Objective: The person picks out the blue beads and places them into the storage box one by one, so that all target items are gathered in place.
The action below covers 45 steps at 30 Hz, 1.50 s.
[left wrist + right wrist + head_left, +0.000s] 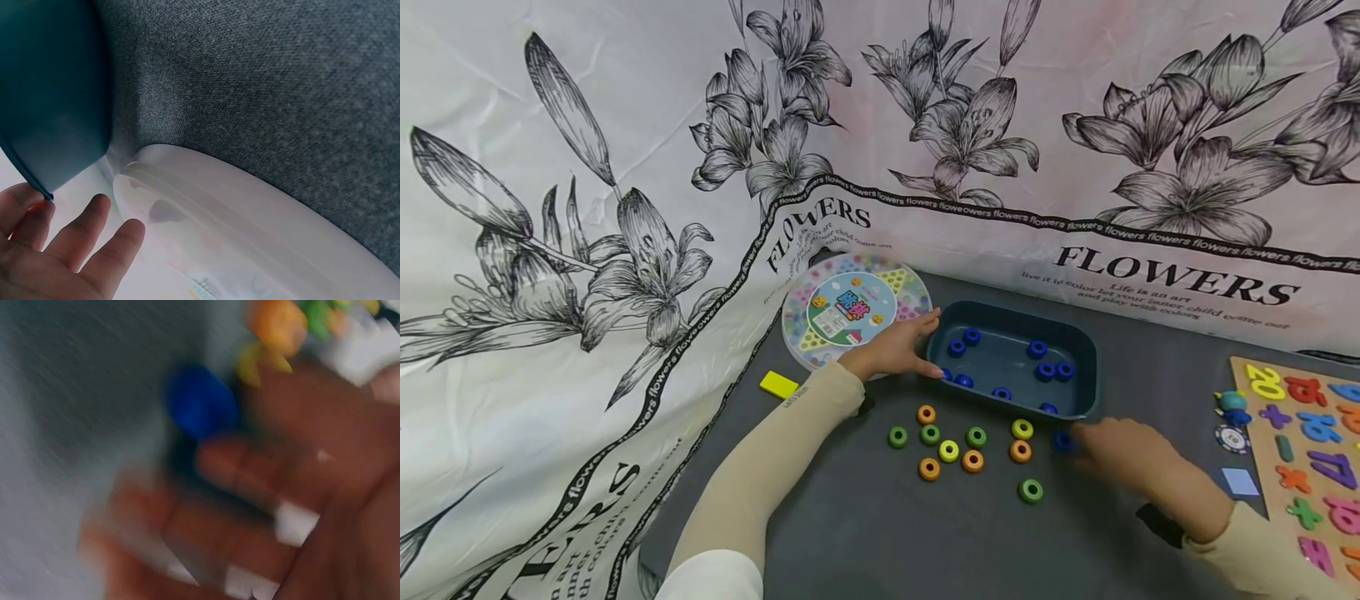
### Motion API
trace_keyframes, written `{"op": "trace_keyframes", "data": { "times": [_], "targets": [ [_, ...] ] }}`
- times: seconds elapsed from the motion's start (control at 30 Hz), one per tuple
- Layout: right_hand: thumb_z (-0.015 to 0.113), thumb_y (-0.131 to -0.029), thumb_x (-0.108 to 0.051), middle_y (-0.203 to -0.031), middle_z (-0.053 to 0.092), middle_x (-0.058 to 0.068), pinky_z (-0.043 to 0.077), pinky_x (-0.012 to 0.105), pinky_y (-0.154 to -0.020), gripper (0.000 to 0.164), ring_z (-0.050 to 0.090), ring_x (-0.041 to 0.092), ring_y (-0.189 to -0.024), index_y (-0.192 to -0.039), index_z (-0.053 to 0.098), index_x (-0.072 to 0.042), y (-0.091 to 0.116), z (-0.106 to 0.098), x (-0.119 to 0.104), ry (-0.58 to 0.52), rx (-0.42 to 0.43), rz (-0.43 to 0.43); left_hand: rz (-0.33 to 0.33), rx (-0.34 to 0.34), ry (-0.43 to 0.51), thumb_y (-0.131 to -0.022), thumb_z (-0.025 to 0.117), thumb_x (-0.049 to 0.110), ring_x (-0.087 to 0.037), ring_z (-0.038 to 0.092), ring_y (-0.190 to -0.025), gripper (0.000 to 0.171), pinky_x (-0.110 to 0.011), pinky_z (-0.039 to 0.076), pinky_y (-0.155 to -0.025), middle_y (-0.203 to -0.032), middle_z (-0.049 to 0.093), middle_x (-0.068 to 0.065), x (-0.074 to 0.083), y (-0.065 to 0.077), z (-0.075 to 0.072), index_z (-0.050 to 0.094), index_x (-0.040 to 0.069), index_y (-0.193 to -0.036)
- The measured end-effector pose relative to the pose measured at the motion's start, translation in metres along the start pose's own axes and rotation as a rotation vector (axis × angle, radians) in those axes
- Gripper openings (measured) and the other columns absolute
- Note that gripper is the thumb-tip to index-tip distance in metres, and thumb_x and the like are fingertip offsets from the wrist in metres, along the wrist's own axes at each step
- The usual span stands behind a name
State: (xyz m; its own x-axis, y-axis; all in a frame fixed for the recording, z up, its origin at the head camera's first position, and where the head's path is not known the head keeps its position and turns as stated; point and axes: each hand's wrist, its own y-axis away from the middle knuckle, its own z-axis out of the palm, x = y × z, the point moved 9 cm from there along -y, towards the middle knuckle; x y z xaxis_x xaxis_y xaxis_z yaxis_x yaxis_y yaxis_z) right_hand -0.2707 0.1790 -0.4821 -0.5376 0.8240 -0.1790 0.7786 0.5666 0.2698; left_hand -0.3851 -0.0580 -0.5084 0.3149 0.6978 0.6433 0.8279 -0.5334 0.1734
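Note:
My left hand holds the left end of a dark blue-green plastic bin, thumb at the near corner and fingers at the far one. In the left wrist view, fingertips meet the bin's rim while other fingers stand apart. Several blue rings lie inside the bin. Just in front of its near right corner, my blurred right hand is beside another blue ring. The right wrist view shows that blue ring at the fingertips, thumb and fingers parted; contact is unclear.
Orange, green and yellow rings lie scattered before the bin. A round lidded bead case is behind my left hand, near a yellow block. On the right are a number board, a chip and a pale blue square.

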Motion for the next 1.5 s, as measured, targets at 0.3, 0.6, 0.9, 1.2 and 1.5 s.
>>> {"op": "trace_keyframes", "data": {
  "times": [0.3, 0.6, 0.9, 1.2, 1.5],
  "targets": [
    [0.073, -0.078, -0.034, -0.064, 0.053, -0.003, 0.032, 0.026, -0.041, 0.039, 0.045, 0.009, -0.05, -0.105, 0.061, -0.008, -0.002, 0.028, -0.006, 0.07, 0.17, 0.063, 0.02, 0.009, 0.015, -0.072, 0.076, 0.044, -0.017, 0.024, -0.142, 0.096, -0.032, 0.037, -0.108, -0.158, 0.013, 0.004, 0.0, 0.001, 0.001, 0.028, 0.008, -0.146],
    [0.076, -0.075, -0.028, -0.076, 0.057, -0.01, 0.035, 0.023, -0.047, 0.032, 0.048, 0.002, -0.058, -0.101, 0.06, -0.018, -0.01, 0.035, -0.023, -0.021, 0.174, -0.051, 0.022, 0.016, 0.01, -0.073, 0.075, 0.046, -0.017, 0.024, -0.142, 0.097, -0.033, 0.035, -0.109, -0.158, 0.012, 0.003, 0.002, 0.003, 0.001, 0.027, 0.007, -0.147],
    [0.077, -0.076, -0.024, -0.087, 0.052, -0.014, 0.044, 0.018, -0.057, 0.027, 0.047, -0.005, -0.07, -0.096, 0.061, -0.016, -0.008, -0.006, -0.039, -0.143, 0.346, -0.226, 0.028, 0.02, 0.0, -0.073, 0.075, 0.045, -0.017, 0.027, -0.141, 0.095, -0.033, 0.037, -0.108, -0.158, 0.013, 0.003, 0.002, 0.001, -0.001, 0.027, 0.008, -0.147],
    [0.073, -0.08, -0.023, -0.096, 0.067, 0.0, 0.052, 0.029, -0.063, 0.033, 0.062, 0.009, -0.077, -0.11, 0.065, -0.011, -0.024, -0.047, -0.028, -0.196, 0.475, -0.177, 0.02, 0.024, 0.001, -0.072, 0.075, 0.046, -0.018, 0.04, -0.134, 0.096, -0.03, 0.044, -0.1, -0.158, 0.013, 0.003, 0.001, 0.001, -0.004, 0.028, 0.009, -0.147],
    [0.064, -0.087, -0.037, -0.095, 0.07, 0.007, 0.047, 0.027, -0.055, 0.041, 0.066, 0.02, -0.079, -0.12, 0.062, -0.012, -0.051, -0.069, -0.002, -0.336, 0.455, -0.031, 0.017, 0.012, 0.027, -0.073, 0.076, 0.043, -0.016, 0.027, -0.141, 0.099, -0.031, 0.037, -0.108, -0.157, 0.016, 0.004, 0.006, 0.004, -0.002, 0.021, 0.011, -0.149]
  ]
}}
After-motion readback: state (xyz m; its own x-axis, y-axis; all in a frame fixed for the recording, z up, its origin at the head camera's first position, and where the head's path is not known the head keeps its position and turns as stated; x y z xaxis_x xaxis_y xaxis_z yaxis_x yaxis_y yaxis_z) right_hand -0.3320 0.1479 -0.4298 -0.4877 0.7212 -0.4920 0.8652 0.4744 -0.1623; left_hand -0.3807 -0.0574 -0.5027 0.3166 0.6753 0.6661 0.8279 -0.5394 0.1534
